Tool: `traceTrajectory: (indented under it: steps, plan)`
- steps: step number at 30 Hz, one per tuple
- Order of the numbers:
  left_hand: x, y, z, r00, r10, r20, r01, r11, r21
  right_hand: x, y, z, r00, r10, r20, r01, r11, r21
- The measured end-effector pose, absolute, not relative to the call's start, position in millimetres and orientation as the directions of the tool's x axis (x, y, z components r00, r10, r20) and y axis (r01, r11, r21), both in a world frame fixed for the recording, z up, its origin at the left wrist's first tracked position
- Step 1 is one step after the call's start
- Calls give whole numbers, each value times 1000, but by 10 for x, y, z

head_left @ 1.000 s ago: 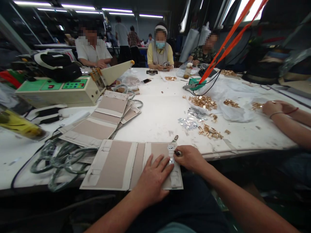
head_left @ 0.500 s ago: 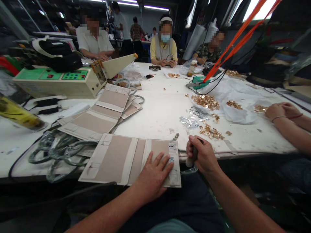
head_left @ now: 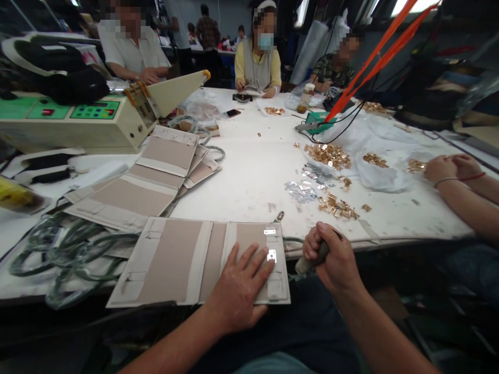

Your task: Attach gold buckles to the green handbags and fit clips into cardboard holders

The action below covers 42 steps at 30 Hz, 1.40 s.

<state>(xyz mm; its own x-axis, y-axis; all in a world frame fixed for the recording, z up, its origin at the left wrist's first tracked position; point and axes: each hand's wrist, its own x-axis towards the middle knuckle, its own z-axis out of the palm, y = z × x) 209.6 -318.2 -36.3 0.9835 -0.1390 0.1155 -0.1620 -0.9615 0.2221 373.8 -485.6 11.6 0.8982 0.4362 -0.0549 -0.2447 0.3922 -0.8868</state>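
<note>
My left hand (head_left: 242,291) lies flat with its fingers apart on an opened beige bag panel (head_left: 169,259) at the table's front edge. Its fingertips touch or nearly touch a small shiny metal plate (head_left: 272,256) on the panel's right strip. A second metal piece (head_left: 270,231) sits higher on that strip. Just beyond the panel's top right corner is a small metal zip-pull-like part (head_left: 279,216). Right of the panel, my right hand (head_left: 337,259) is closed around a dark-handled tool (head_left: 322,253); its kind is partly hidden by the fingers.
More beige panels (head_left: 154,187) and wrapped green handles (head_left: 78,254) lie left, before a cream machine (head_left: 101,127). Gold fittings (head_left: 329,156) and silver plates (head_left: 302,191) are heaped right. Orange straps (head_left: 362,72) hang down. A co-worker's hands (head_left: 448,169) rest at far right.
The view has shifted, so the machine and stacked panels appear farther left. My right hand with the tool has moved slightly down and right. My left hand stays flat on the panel.
</note>
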Motion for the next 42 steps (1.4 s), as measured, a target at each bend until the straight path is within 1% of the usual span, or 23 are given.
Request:
traceTrajectory:
  steps: [6, 13, 16, 20, 24, 30, 37, 39, 42]
  plan:
    - [2134, -3169, -378, 980, -161, 113, -179, -968, 176, 3779, -4812, 94, 907, 414, -75, -263, 419, -869]
    - [2173, -3202, -440, 984, -147, 103, -163, -971, 177, 3782, -4797, 41, 900, 417, -126, -314, 422, -851]
    - [2177, -3226, -429, 987, -139, 85, -153, -969, 194, 3787, -4761, 71, 900, 424, -103, -312, 462, -830]
    - [2171, -3246, -375, 990, -138, 21, -139, -969, 202, 3806, -4636, 83, 910, 408, -72, -303, 535, -788]
    - [2158, -3257, -319, 987, -156, -22, -149, -967, 205, 3803, -4499, 20, 918, 394, -45, -273, 545, -793]
    - [2133, -3277, -332, 988, -151, 33, -154, -967, 203, 3792, -4451, -62, 912, 409, -41, -292, 573, -766]
    - [2105, -3258, -408, 979, -171, 116, -191, -962, 195, 3770, -4439, -96, 888, 458, 23, -265, 554, -790]
    - [2098, -3254, -407, 976, -175, 131, -199, -960, 199, 3724, -4404, -97, 877, 477, 58, -234, 529, -816]
    - [2086, -3252, -376, 973, -178, 144, -206, -956, 210, 3636, -4333, -103, 850, 507, 141, -122, 451, -884]
